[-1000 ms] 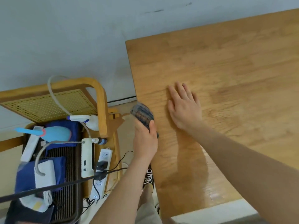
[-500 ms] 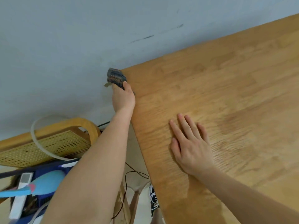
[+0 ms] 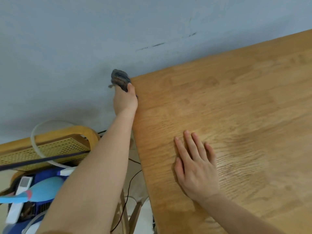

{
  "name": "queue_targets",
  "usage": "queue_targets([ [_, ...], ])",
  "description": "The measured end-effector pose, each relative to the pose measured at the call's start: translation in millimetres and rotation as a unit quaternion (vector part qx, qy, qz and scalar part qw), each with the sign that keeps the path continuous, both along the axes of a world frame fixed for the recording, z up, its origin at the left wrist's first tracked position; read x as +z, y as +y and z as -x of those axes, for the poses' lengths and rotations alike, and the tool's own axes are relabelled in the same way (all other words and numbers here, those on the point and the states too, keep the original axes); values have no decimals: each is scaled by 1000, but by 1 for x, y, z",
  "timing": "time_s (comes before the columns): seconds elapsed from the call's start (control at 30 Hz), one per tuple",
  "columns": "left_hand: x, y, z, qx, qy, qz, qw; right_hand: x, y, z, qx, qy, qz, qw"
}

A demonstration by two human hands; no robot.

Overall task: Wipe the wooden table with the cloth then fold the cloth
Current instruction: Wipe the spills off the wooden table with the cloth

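Far left and low: a wooden chair (image 3: 55, 148) with a perforated back, looped by a pale hose (image 3: 33, 134). Below it, clutter with a white remote (image 3: 24, 183) and a blue soft thing (image 3: 45, 187). None of it part of the job.

Next to the right: the left hand (image 3: 125, 102), stretched far along the left side of the bench (image 3: 236, 102), fingers curled round a bunched dark cloth (image 3: 120, 80), thumb pressed on top. Cloth at the far left corner of the bench, just off the side edge and close to the grey wall (image 3: 84, 39); cannot tell whether touching wood or wall. Wadded into a lump, so no clear long axis; poking out beyond the fingers toward the far side.

Further right and nearer: the right hand (image 3: 195, 169), laid flat on the bench top, palm down, fingers straight and slightly spread, holding nothing, seemingly bracing. Well apart from the cloth.

Judged as the wiping step, at the left edge or corner; folding not yet begun. Bench top spreading right and near from the cloth, so a coming stroke likely to run right along the far edge or back along the left side. Left hand alone on the cloth; right hand needing to cross over, or the cloth to come nearer, before any fold. Risk: catching the lump on the corner, or rubbing the wall instead of the wood.
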State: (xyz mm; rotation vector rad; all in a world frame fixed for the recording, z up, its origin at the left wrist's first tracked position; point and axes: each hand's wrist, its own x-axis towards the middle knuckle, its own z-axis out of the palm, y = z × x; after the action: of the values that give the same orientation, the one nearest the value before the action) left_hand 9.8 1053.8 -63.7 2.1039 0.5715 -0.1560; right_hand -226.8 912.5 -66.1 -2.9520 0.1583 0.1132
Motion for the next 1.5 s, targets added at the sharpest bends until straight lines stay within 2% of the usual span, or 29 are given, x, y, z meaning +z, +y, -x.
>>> queue_targets([
  [0.1, -1, -9, 4, 5, 4, -61, 998, -1, -2, -4, 0, 6, -3, 1000],
  [0.23, -2, -19, 76, -48, -8, -180, 982, 7, -2, -1, 1, 2, -54, 999],
  [0.3, 5, -31, 104, -132, -4, -268, 954, 18, -9, -16, -37, 2, -143, 989],
  [0.33, 11, -40, 113, -177, -12, -281, 943, 25, -14, -31, -64, 5, -224, 972],
  [0.37, 18, -49, 120, -214, -29, -254, 943, 31, -20, -52, -89, 7, -325, 941],
  [0.43, 36, -64, 127, -250, -54, -82, 963, 38, -31, -97, -113, 13, -468, 876],
  [0.47, 42, -68, 128, -243, -61, 17, 968, 41, -36, -117, -128, 24, -495, 859],
  [0.53, 52, -66, 126, -197, -66, 113, 972, 47, -46, -146, -159, 21, -507, 847],
  [0.6, 55, -56, 123, -127, -67, 134, 981, 65, -62, -158, -133, 5, -488, 863],
  [0.63, 53, -49, 121, -89, -76, 113, 987, 79, -72, -162, -97, -3, -462, 882],
  [0.7, 44, -36, 117, -51, -98, -5, 994, 107, -84, -167, -10, -10, -402, 916],
  [0.73, 37, -32, 117, -65, -106, -83, 989, 115, -84, -165, 32, -2, -363, 931],
  [0.8, 19, -30, 119, -115, -105, -209, 965, 109, -77, -158, 116, 32, -223, 967],
  [0.83, 11, -32, 121, -132, -95, -242, 956, 97, -71, -154, 153, 51, -144, 976],
  [0.9, 1, -37, 126, -148, -80, -279, 945, 67, -68, -144, 219, 69, -57, 971],
  [1.0, -4, -38, 126, -156, -100, -318, 930, 25, -66, -144, 300, 56, -23, 952],
  [1.17, -7, -40, 121, -171, -76, -341, 921, 8, 0, -191, 306, -6, -54, 950],
  [1.3, -8, -38, 110, -156, -49, -353, 921, 1, 17, -221, 297, -34, -51, 953],
  [1.4, -4, -47, 99, -161, -36, -356, 920, 0, 1, -231, 267, -49, -42, 962],
  [1.5, -2, -53, 87, -173, -24, -356, 918, 6, -68, -238, 175, -79, 0, 981],
])
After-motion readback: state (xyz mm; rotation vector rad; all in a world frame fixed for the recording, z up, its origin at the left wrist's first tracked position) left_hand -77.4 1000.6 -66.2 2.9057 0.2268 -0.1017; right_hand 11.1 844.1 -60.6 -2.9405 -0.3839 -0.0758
